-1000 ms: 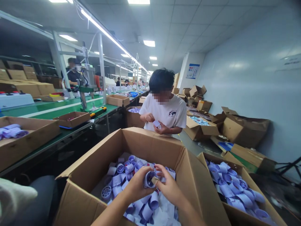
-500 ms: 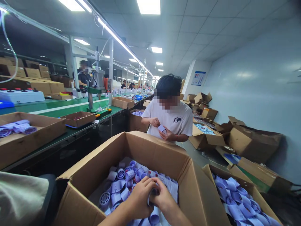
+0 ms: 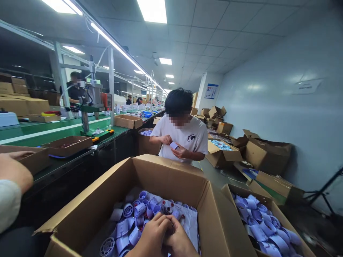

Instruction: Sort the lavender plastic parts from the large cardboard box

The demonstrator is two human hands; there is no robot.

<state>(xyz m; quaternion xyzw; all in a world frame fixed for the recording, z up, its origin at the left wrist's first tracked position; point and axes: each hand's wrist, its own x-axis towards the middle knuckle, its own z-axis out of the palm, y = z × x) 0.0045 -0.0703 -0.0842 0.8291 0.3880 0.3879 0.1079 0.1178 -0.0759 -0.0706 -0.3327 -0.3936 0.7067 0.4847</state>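
I see the left hand (image 3: 152, 233) and the right hand (image 3: 178, 241) pressed together at the near edge of the view, over the near cardboard box (image 3: 171, 171). Their fingers are curled toward each other, but what lies between them is covered; I cannot tell whether either grip is clamped on a part or merely closed.

The box holds a heap of small lilac plastic parts (image 3: 139, 210): short hollow cylinders, some with a slotted round end. I judge them light, stiff and smooth, hence apt to slip. The safest hold is across the cylinder wall, thumb opposite fingers, not on the slotted face.

Limits of view:
- Both wrists are cut off by the bottom edge.
- The parts under the hands are hidden.
- A second box (image 3: 268, 228) of similar parts, to the right, is partly cropped.
- A co-worker (image 3: 182, 137), beyond the box, holds a small pale item (image 3: 174, 145); its type is unclear.
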